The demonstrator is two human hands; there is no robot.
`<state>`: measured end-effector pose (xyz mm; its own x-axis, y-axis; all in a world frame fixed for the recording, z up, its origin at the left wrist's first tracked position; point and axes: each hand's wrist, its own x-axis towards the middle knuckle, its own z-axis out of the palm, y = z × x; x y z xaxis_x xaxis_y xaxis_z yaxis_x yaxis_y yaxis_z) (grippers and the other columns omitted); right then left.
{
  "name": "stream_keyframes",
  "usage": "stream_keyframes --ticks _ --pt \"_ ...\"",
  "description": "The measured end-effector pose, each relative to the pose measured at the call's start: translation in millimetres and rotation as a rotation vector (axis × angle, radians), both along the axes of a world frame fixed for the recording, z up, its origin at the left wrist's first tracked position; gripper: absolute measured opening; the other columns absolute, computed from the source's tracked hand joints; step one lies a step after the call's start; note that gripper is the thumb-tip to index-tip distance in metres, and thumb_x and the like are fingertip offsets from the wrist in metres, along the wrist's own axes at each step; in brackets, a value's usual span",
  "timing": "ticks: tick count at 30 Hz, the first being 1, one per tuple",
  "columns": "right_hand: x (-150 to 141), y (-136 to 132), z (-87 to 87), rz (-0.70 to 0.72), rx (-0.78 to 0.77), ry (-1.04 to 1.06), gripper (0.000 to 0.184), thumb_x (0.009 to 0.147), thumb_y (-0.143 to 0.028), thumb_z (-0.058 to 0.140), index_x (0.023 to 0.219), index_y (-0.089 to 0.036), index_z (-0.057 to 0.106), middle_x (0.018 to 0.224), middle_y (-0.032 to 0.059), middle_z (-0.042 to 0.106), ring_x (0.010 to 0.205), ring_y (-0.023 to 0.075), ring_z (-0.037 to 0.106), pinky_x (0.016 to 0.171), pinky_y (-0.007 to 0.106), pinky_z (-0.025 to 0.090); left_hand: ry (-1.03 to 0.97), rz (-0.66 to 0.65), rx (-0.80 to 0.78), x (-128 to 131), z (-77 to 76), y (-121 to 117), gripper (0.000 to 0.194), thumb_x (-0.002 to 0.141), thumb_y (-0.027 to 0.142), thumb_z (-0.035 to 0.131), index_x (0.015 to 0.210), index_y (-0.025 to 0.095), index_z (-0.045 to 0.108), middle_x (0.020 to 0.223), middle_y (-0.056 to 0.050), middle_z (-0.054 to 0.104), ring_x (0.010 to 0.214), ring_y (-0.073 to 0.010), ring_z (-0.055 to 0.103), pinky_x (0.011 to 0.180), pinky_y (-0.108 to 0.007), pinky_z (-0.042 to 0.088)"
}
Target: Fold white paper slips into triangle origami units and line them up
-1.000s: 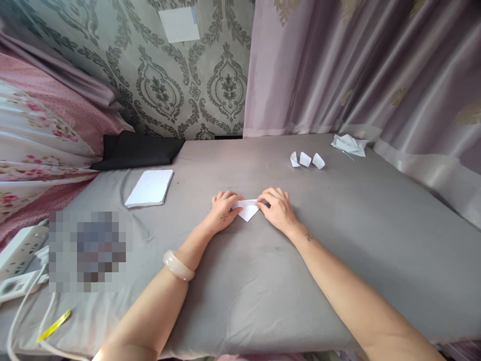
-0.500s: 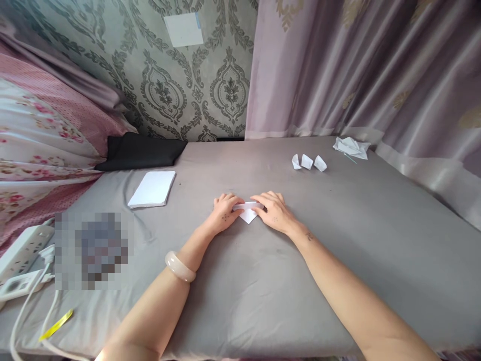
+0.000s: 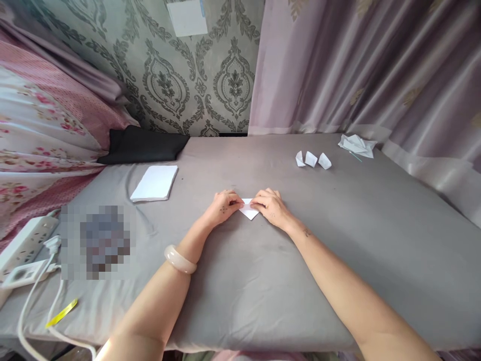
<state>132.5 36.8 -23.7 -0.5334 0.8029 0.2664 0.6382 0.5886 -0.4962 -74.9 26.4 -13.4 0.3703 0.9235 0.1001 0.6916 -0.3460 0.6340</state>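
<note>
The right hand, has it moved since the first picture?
Yes, the right hand has moved a little left, farther from the three small folded papers on the gray sheet.

White folded paper [image 3: 250, 213], apparently flat, 1 pointed near corner.

From the folded paper [image 3: 250, 213], open cloth [image 3: 236, 168] extends toward 12 o'clock. Paper stack [image 3: 155, 184] obstructs 10 o'clock; folded pieces [image 3: 311, 159], 2 o'clock.
</note>
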Motion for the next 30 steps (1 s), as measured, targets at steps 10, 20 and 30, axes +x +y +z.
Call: stream_keyframes --ticks 10,20,30 --pt "2.2 -16.8 9.4 0.093 0.283 -0.3 0.025 0.094 -0.013 0.044 0.105 -0.019 0.066 0.099 0.0067 0.063 0.096 0.0197 0.047 0.086 0.033 0.033 0.326 -0.259 0.331 -2.9 5.9 -9.3 0.034 0.097 0.019 0.031 0.101 0.015 0.065 0.096 -0.01 0.063 0.086 -0.0192 0.05 0.078 -0.032 0.042" --pt "9.5 -36.7 19.1 0.008 0.28 -0.431 0.028 0.094 -0.009 0.04 0.105 -0.016 0.065 0.096 0.008 0.062 0.089 0.0203 0.05 0.088 0.033 0.035 0.45 -0.239 0.288 -7.7 8.8 -21.7 0.038 0.087 0.0 0.035 0.107 0.017 0.063 0.098 -0.007 0.06 0.085 -0.0185 0.052 0.073 -0.028 0.045" --pt "-10.7 -54.5 24.0 -0.14 0.223 -0.478 0.039 0.095 -0.021 0.037 0.131 -0.02 0.052 0.095 0.0114 0.057 0.085 0.0231 0.049 0.077 0.034 0.036 0.807 -0.017 0.26 43.7 18.7 -56.8 0.028 0.084 0.004 0.041 0.106 0.007 0.058 0.097 -0.015 0.057 0.09 -0.0242 0.054 0.073 -0.033 0.047"
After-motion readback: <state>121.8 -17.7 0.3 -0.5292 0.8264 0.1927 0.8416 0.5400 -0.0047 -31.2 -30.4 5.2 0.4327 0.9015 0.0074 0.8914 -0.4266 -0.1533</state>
